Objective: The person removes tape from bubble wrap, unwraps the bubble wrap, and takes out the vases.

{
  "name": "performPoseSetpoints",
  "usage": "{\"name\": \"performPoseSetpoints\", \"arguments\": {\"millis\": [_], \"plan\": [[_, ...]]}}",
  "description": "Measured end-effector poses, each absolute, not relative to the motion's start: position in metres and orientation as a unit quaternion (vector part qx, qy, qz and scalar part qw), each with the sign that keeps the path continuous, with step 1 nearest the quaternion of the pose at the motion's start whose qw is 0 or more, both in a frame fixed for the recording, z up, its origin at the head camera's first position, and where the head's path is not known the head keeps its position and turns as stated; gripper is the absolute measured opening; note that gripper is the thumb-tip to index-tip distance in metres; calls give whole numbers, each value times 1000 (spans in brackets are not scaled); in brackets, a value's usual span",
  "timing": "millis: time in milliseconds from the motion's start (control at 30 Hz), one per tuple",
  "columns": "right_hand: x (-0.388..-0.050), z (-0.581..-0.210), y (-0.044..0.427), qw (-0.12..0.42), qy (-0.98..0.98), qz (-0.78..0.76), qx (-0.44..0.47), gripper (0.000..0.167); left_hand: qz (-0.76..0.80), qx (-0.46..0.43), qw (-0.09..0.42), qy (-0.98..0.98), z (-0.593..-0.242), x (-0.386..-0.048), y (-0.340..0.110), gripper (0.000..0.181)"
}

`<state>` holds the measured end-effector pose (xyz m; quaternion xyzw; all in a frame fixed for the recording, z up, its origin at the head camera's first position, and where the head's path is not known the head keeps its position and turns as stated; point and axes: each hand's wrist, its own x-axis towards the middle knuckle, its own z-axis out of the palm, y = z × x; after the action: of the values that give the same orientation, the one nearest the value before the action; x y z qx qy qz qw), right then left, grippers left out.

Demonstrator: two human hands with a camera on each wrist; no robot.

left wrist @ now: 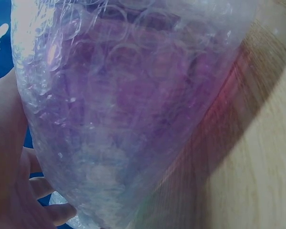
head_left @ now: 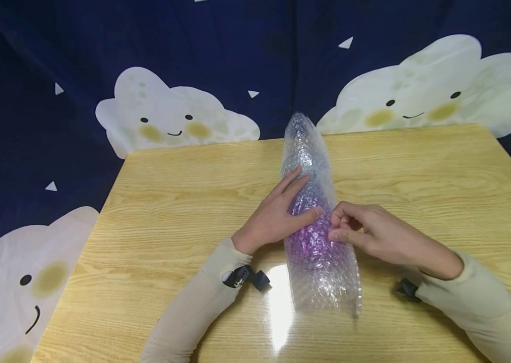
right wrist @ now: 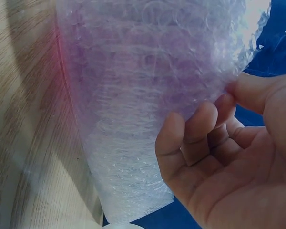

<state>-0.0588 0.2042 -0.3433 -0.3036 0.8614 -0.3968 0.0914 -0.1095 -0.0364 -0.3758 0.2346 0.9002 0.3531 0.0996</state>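
A long roll of clear bubble wrap [head_left: 323, 287] lies lengthwise on the table, around something purple [head_left: 310, 247] near its middle and bluish toward the far end. The wrap blurs that inner thing, so its kind does not show. On top of the roll rests my left hand [head_left: 278, 214], fingers extended and thumb across the purple part. My right hand [head_left: 373, 234] pinches the wrap at the right side between thumb and forefinger. The right wrist view shows this hand [right wrist: 238, 167] with its other fingers bent beside the bubble wrap [right wrist: 133, 133].
The wooden table [head_left: 169, 201] extends to both sides of the roll. Behind it hangs a dark blue cloth [head_left: 219, 40] with smiling clouds and small white triangles. A black wrist device [head_left: 246, 277] sits on the left sleeve, another [head_left: 407, 290] by the right sleeve.
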Motion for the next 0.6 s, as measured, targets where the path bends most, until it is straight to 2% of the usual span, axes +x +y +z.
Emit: {"name": "performPoseSetpoints", "arguments": {"millis": [600], "plan": [[-59,-343,205,96,865,-389,-301,12,350,242,95,900,-377,-110,-37,84]]}}
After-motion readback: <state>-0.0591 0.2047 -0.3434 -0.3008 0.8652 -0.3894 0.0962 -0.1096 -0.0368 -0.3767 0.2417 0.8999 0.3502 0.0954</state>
